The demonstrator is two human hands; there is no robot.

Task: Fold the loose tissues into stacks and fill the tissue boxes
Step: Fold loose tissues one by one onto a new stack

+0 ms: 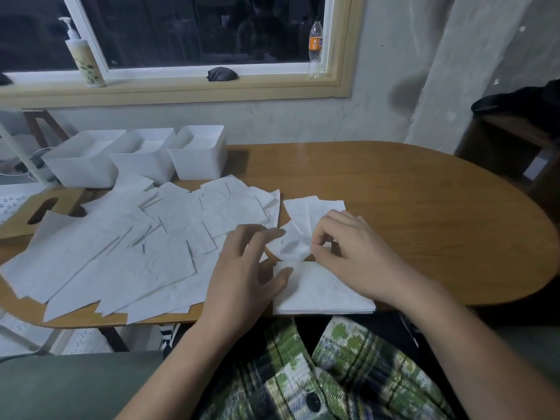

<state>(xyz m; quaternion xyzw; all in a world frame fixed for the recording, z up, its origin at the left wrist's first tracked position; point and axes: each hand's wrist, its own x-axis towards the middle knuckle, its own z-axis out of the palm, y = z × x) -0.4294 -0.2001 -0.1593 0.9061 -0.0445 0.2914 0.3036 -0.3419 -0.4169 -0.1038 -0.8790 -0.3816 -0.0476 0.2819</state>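
the right hand (342, 247) pinches the near end of a tissue (294, 242) whose long axis runs away from its fingertips, while the left hand (242, 268), fingers spread and holding nothing, rests just left of it, thumb on the folded stack (324, 294) (likely its landing place).

Three white plastic tissue boxes (142, 165) sit in a row at the far left of the oval wooden table (394, 207). Before them, loose white paper tissues (121, 253) sprawl over the left half. Right of those, a folded white tissue stack (324, 295) lies on the near edge, with a single white tissue (291, 247) just behind it.
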